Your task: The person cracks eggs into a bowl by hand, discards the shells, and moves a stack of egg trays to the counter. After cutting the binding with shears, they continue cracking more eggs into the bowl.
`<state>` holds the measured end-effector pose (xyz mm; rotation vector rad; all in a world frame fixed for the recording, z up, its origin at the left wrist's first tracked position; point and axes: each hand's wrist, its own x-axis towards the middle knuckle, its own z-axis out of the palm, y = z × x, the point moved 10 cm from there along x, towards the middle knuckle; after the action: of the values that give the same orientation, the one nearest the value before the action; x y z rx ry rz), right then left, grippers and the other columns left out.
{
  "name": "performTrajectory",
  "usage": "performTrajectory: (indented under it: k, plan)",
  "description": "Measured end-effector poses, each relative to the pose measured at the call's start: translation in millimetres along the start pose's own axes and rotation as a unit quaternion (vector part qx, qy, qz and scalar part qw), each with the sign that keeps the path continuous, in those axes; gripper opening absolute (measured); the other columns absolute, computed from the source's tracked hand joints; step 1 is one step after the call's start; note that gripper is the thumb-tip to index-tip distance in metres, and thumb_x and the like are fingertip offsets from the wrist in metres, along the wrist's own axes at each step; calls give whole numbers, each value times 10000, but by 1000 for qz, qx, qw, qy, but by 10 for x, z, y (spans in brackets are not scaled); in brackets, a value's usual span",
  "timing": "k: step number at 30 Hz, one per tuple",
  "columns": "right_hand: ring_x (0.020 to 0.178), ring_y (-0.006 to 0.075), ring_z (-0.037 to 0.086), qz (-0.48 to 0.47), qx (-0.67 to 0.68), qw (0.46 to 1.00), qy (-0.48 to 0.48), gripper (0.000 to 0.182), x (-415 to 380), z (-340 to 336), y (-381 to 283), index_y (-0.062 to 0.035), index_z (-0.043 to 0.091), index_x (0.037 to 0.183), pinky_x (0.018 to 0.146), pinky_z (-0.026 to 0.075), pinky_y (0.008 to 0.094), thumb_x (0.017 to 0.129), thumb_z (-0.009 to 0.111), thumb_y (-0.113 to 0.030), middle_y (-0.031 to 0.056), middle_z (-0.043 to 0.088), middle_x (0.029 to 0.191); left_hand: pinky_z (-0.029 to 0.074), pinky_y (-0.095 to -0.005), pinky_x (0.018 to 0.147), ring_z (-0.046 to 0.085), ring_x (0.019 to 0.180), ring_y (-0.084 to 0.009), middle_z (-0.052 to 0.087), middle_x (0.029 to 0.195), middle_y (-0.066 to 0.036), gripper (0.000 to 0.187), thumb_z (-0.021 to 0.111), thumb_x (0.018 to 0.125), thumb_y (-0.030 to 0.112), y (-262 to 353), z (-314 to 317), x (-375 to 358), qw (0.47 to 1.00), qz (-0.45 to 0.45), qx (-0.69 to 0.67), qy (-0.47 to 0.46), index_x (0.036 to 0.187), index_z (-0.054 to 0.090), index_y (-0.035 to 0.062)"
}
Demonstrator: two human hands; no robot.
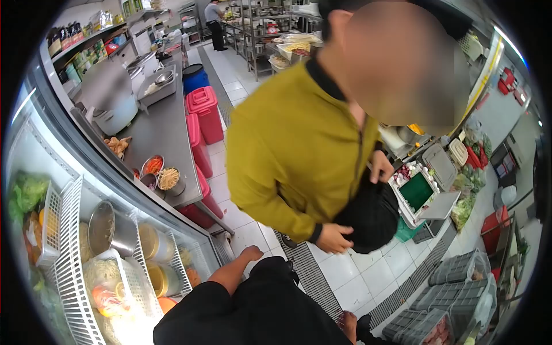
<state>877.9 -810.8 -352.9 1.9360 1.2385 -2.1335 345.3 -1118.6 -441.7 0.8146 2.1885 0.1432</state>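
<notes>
My left hand hangs low beside my dark clothing, its forearm bare, over the tiles by the foot of the steel counter. No object shows at it, and its fingers are too small and indistinct to make out. My right hand shows in part at the bottom, lower than the left and partly hidden by my clothing. Floor grating lies beside it. Close in front of me stands a person in a mustard jacket, one hand low at the waist and the other higher at the side.
On my left an open fridge holds white baskets of tubs and vegetables. Past it runs a steel counter with pink bins along it. To the right are a white container and grey crates. Another person stands far back.
</notes>
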Motion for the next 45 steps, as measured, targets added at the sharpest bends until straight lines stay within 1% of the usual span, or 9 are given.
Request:
performTrajectory:
  k: [2, 6, 9, 27, 29, 31, 37, 41, 45]
  plan:
    - [577, 202, 604, -143, -193, 969, -54, 231, 276, -45, 224, -18, 602, 1075, 474, 490, 330, 965, 543, -213, 73, 584, 745, 490, -461, 969, 614, 1129, -408, 646, 1190, -255, 520, 512, 836, 412, -107, -69, 117, 999, -19, -24, 17, 1066, 711, -10]
    - [696, 256, 676, -63, -233, 970, -11, 300, -100, 59, 421, -37, 591, 1116, 567, 560, 398, 952, 568, -287, 82, 593, 795, 489, -465, 970, 613, 1133, -405, 648, 1197, -242, 517, 528, 825, 416, 163, -837, -313, 973, -156, -171, -2, 1071, 712, 0]
    - [758, 264, 679, 60, -57, 996, 39, 338, -327, 240, 715, -40, 586, 1149, 601, 555, 397, 944, 580, -308, 106, 619, 865, 493, -462, 967, 623, 1122, -398, 661, 1191, -220, 497, 551, 817, 408, 49, -968, 214, 981, -113, -159, -6, 1077, 719, 19]
    - [792, 266, 670, 52, 10, 998, -39, 358, 430, 2832, -451, -44, 590, 1157, 640, 549, 399, 936, 593, -324, 115, 643, 937, 518, -396, 577, 657, 653, -280, 705, 810, -162, 365, 606, 840, 345, 293, -2615, 1518, 962, -8, -260, -84, 962, 713, 17]
    - [787, 258, 660, 9, -251, 967, -49, 345, 614, 2857, -803, -54, 587, 1170, 660, 541, 399, 946, 577, -316, 112, 654, 980, 503, -384, 556, 629, 617, -253, 689, 772, -154, 381, 611, 851, 359, 275, -2697, 1690, 962, 19, -261, -73, 972, 713, 12]
    - [771, 242, 651, 87, -71, 993, -34, 301, 961, 2813, -728, -63, 591, 1157, 664, 542, 395, 958, 559, -287, 107, 654, 995, 489, -377, 529, 611, 600, -231, 678, 765, -134, 395, 611, 868, 378, 197, -2767, 2003, 959, 75, -268, -50, 997, 718, 20]
    - [555, 207, 595, -10, -70, 998, -2, 294, 2004, 3008, -2258, 3, 655, 863, 491, 498, 349, 933, 596, -277, 93, 626, 698, 477, -371, 504, 579, 612, -192, 594, 760, -66, 361, 602, 898, 370, -491, -3268, 2292, 938, -124, -319, -46, 1085, 674, 70]
    - [625, 220, 669, -39, -120, 992, -19, 318, 2794, 3101, -3559, -36, 687, 921, 515, 532, 354, 925, 593, -339, 96, 662, 728, 468, -371, 500, 571, 619, -186, 598, 802, -56, 300, 597, 902, 345, -580, -3644, 2506, 894, -229, -383, -44, 1034, 631, 78]
    - [604, 183, 670, -321, -374, 868, 63, 359, 3358, 3285, -5578, -75, 728, 1004, 628, 541, 344, 905, 585, -389, 98, 703, 763, 443, -338, 492, 532, 577, -166, 566, 779, -44, 231, 582, 916, 315, -166, -4184, 3307, 874, -167, -457, 16, 962, 590, 89]
